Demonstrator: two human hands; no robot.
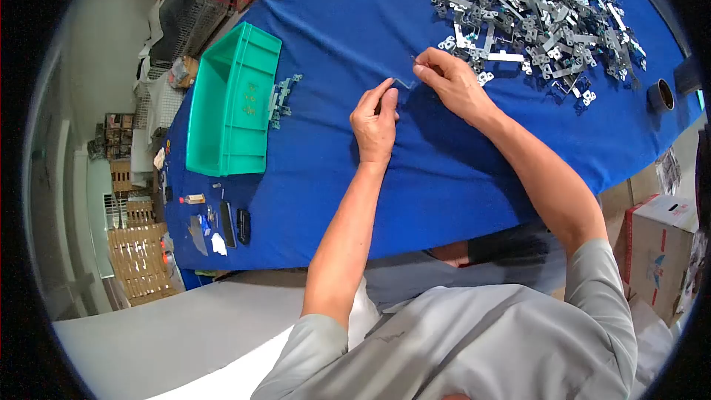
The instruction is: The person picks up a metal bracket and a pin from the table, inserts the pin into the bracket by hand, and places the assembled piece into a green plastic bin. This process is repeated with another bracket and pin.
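Just above the blue surface, the right hand pinches a thin metal piece in a narrow grip. Its long axis slants toward the nearer left hand, whose hold I cannot tell. The bracket pile lies beyond. The green bin has unreadable yellow writing.

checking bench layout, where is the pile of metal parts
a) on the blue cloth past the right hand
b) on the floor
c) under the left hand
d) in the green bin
a: the pile of metal parts lies on the blue cloth beyond the right hand
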